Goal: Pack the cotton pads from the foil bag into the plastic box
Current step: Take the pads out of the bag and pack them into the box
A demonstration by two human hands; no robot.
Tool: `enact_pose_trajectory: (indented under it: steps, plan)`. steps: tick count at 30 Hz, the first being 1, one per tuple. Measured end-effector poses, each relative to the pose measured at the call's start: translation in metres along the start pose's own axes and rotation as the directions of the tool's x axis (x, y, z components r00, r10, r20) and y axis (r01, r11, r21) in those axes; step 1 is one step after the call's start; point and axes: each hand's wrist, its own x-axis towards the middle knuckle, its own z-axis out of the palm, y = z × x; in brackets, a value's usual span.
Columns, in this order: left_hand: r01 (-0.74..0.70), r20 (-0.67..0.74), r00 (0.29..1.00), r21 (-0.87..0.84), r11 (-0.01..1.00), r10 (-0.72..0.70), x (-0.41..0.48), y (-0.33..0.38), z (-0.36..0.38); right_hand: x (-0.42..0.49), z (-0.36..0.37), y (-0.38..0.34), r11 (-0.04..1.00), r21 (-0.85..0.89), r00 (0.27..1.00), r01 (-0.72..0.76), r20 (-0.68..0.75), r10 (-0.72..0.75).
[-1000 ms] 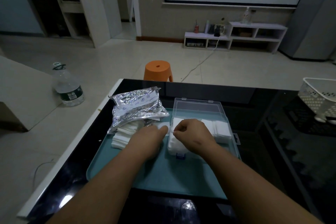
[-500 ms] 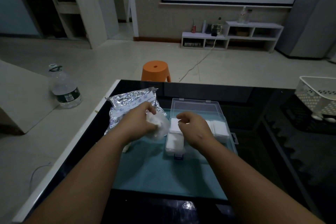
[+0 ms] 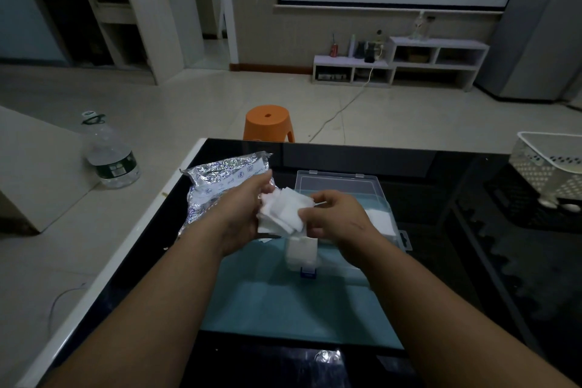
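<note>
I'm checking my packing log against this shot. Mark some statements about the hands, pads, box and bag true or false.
1. Both hands, left and right, hold pads. True.
2. More pads lie in the box. True.
3. The box lid is shut. False: it stands open.
4. The bag lies right of the box. False: the bag lies left of it.
5. The stool stands on the table. False: the stool is on the floor beyond the table.
</note>
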Motion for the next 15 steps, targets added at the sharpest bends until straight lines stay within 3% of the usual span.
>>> enact_pose_trajectory:
  steps: [6, 10, 15]
  plan:
    - [-0.115, -0.071, 0.988, 0.230, 0.966, 0.134, 0.0050, -0.0104, -0.0017, -0.0008, -0.0006, -0.0012, 0.997, 0.073, 1.000, -0.003, -0.022, 0.004]
    - [-0.163, 0.012, 0.986, 0.256, 0.953, 0.166, 0.0016, -0.0087, -0.0001, -0.0001, -0.0038, -0.0012, 0.995, 0.091, 0.999, -0.048, -0.013, 0.049]
    - [-0.158, 0.010, 0.987, 0.254, 0.954, 0.161, -0.0007, -0.0080, 0.0016, 0.0024, -0.0060, -0.0001, 0.999, 0.051, 0.992, 0.011, -0.126, -0.004]
